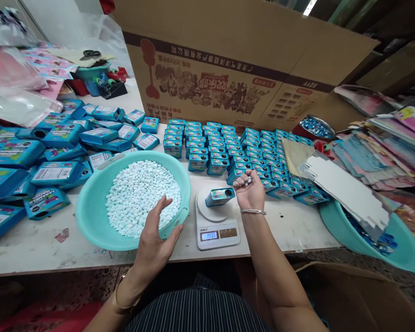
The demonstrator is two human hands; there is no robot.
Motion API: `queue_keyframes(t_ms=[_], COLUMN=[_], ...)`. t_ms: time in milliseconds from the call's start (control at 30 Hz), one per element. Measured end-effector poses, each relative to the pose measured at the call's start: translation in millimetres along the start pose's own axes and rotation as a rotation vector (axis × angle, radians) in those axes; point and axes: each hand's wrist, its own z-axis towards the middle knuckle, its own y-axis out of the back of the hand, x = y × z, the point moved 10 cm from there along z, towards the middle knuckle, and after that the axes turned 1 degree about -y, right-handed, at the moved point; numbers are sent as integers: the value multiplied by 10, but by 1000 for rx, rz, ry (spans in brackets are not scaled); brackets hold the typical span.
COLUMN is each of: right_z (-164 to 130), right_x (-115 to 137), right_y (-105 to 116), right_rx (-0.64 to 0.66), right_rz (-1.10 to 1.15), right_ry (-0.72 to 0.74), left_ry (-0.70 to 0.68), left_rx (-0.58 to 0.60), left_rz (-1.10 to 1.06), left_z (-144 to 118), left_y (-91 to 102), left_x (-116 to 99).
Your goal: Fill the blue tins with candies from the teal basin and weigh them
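Head view, table near edge. Scale (pixel 217 220): white, at the near edge; readout lit, digits not legible. Box (pixel 220 196): small, blue, lying on its side on the scale pan, long axis left to right, round opening toward the right. Right hand (pixel 249 191): just right of that opening, fingers pinching a few white pellets (pixel 246 180); nearer the box than the other hand. Left hand (pixel 156 235): spread, palm against the near right rim of the basin (pixel 90 216), holding nothing. Basin holds a heap of pellets, left of the scale. Rows of boxes (pixel 228 150) stand behind the scale; loose boxes (pixel 51 152) along the left edge; carton (pixel 228 55) at the far edge. Nothing lies between right hand and box.
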Motion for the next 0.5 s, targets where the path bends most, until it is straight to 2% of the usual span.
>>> queue_keyframes(t_ms=[300,500], right_z=[-54,-55], right_x=[16,4], right_y=[-4,-11], right_rx=[8,21], right_rz=[-103,-111], right_ry=[157,191], left_ry=[4,1], left_rx=[46,75], left_rz=[-15,2], left_z=[-13,-7], left_y=[-118,-174], left_x=[26,18])
